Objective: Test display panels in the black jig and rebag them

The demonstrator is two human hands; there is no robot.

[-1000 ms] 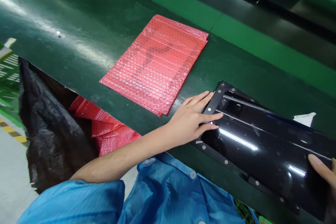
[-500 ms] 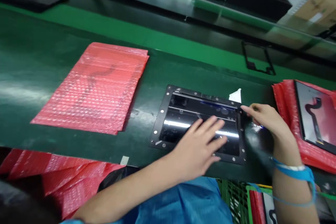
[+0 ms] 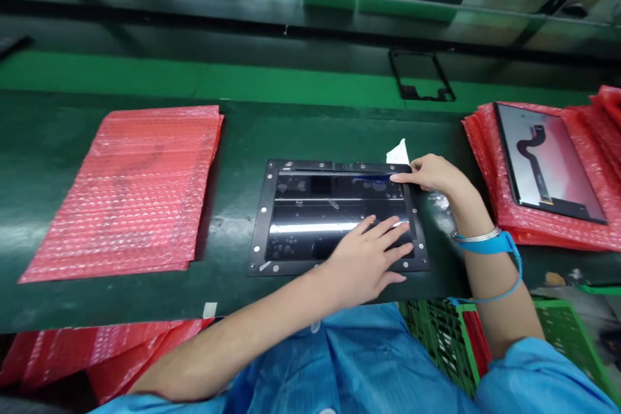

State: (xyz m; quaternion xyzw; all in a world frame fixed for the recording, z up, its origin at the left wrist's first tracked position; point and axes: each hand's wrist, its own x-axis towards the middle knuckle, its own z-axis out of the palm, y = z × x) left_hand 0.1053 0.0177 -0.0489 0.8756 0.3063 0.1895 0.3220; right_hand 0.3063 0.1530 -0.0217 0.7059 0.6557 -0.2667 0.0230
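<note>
A glossy black panel (image 3: 315, 220) lies in a black studded frame (image 3: 261, 220) on the dark green belt (image 3: 233, 136). My left hand (image 3: 369, 262) rests flat on the panel's lower right part with its fingers spread. My right hand (image 3: 431, 173) is at the panel's top right corner, thumb and fingers pinched together where a thin blue strip (image 3: 373, 179) runs along the top edge. What the pinch holds is too small to name. A white tab (image 3: 398, 153) sticks up just behind that hand. A blue wrist strap (image 3: 488, 244) circles my right wrist.
A stack of red bubble bags (image 3: 130, 187) lies left of the frame. At the right, more red bags (image 3: 485, 142) carry a screen with a flex cable (image 3: 543, 162). An empty black bezel (image 3: 420, 74) sits on the far green strip. A green crate (image 3: 436, 336) stands below the belt edge.
The view swung right along the belt. My left hand slid from the panel's left corner to its lower right. My right hand moved to the top right corner and pinched.
</note>
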